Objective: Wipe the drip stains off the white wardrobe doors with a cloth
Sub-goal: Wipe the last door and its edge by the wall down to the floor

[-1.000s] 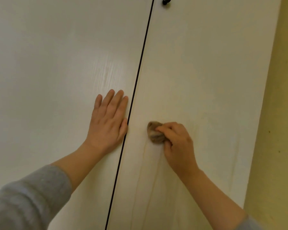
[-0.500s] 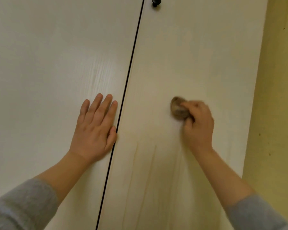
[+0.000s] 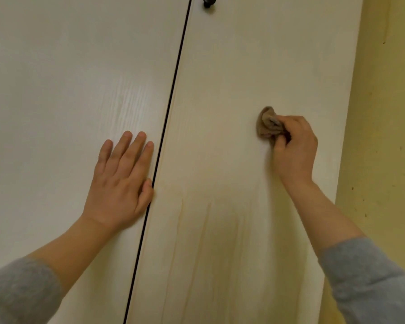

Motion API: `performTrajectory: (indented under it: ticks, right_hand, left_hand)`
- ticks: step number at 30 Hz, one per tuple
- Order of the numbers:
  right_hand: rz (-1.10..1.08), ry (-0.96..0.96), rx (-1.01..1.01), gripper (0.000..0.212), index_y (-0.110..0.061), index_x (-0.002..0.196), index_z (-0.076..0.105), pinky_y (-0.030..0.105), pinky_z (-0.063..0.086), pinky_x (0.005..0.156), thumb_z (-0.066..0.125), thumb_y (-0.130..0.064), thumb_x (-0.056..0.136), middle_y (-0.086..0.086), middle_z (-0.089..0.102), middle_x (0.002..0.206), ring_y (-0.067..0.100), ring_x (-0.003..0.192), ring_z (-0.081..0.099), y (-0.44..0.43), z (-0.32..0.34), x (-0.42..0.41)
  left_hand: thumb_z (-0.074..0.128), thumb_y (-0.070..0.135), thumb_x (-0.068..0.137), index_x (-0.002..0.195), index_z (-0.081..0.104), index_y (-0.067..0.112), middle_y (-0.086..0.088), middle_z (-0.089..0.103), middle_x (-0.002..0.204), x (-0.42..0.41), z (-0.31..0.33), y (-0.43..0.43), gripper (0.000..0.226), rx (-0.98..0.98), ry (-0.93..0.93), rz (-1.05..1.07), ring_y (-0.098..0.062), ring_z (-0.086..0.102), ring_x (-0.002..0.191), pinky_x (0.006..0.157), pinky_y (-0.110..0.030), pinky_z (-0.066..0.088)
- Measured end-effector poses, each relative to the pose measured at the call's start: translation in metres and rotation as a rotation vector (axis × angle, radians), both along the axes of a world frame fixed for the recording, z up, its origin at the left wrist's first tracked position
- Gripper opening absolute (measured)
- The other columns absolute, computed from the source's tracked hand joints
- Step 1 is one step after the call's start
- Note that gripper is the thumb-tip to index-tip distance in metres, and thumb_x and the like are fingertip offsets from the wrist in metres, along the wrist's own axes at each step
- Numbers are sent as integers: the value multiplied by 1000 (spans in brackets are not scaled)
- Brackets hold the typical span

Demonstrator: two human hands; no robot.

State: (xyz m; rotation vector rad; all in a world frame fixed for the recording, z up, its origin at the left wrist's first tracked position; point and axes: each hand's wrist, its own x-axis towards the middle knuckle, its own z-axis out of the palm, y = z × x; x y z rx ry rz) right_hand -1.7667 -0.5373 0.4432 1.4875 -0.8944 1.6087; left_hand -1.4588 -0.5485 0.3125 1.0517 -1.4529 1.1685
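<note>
The cloth (image 3: 268,124) is bunched into a small brown wad and pressed against the right door (image 3: 255,66), well right of the dark gap (image 3: 168,108) between the two doors. My right hand (image 3: 295,148) is closed around it, fingers curled tight, with the wad showing at the upper left of my fist. My left hand (image 3: 121,181) lies flat and open on the left door (image 3: 68,78), fingers spread, thumb just beside the gap; it holds nothing and steadies that door.

Step in hand, by my judgement: wiping the right door, part done. The panel around and above the cloth looks clean. Below the cloth, several faint yellowish drip streaks (image 3: 206,242) run down the door from a smudged line level with my left thumb; these are not yet cleared.

Next move calls for bringing the cloth down and toward the gap onto the tops of those streaks, then stroking along them with firm pressure. A black knob (image 3: 207,1) sits near the gap at the top edge, clear of the work.
</note>
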Motion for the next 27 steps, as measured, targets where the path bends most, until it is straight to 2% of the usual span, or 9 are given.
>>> performTrajectory:
  ticks: [3,6,8,10,14,18,22,25,27]
  right_hand:
    - [6,3,-19,44,-4,106,69,21,37,81,46,5,70,12,63,102,28,95,57,-10,-50,9]
    - [14,71,15,44,-4,106,71,21,40,83,43,-2,72,10,63,100,24,95,56,-5,-125,8]
    - [19,114,53,44,-5,106,72,17,44,82,45,4,73,4,63,101,18,94,57,4,-155,3]
    - [24,112,63,47,-6,107,73,13,43,81,50,10,70,2,64,100,15,93,57,12,-143,-4]
    - [-30,-62,-27,43,-3,106,70,18,38,83,49,8,70,11,65,102,29,95,60,11,-49,-16]
    - [-23,-91,-18,44,-8,113,69,16,37,88,48,8,77,8,63,108,24,102,59,0,-1,-17]
    - [1,-19,4,40,-5,106,70,16,35,78,49,3,72,10,63,101,26,92,58,-3,-69,-5]
    - [23,70,115,35,-7,106,71,11,39,74,53,-9,76,1,61,97,13,85,57,10,-144,-3]
    - [62,-11,194,25,-10,100,71,6,39,70,65,-6,76,-3,59,91,3,78,52,20,-157,-5]
  left_hand:
    - [33,30,93,152,32,3,-17,26,161,1,1,0,65,-5,-3,-5,-34,18,151,123,-53,9]
    - [32,30,93,152,32,3,-17,26,161,2,0,-1,65,-7,-7,-12,-35,18,150,123,-53,7]
    - [32,30,93,152,33,2,-18,27,160,2,0,-1,65,-9,-6,-15,-35,19,150,123,-53,7]
    - [33,30,93,151,34,1,-18,27,160,1,0,-1,65,-13,-3,-22,-35,19,150,123,-54,8]
    - [33,29,93,150,35,0,-19,29,159,1,0,1,65,-31,-9,-29,-36,21,149,122,-56,11]
    - [33,30,93,150,35,0,-19,29,159,0,1,1,65,-28,-5,-31,-37,22,149,122,-56,12]
    - [35,29,92,149,38,-1,-20,31,158,0,0,0,64,-42,-4,-36,-38,24,148,120,-58,15]
    - [35,29,92,149,37,0,-20,31,158,0,1,0,64,-44,-5,-39,-37,23,148,121,-57,13]
    - [35,29,92,149,37,-1,-20,31,158,0,0,0,64,-46,-4,-43,-38,23,148,121,-56,13]
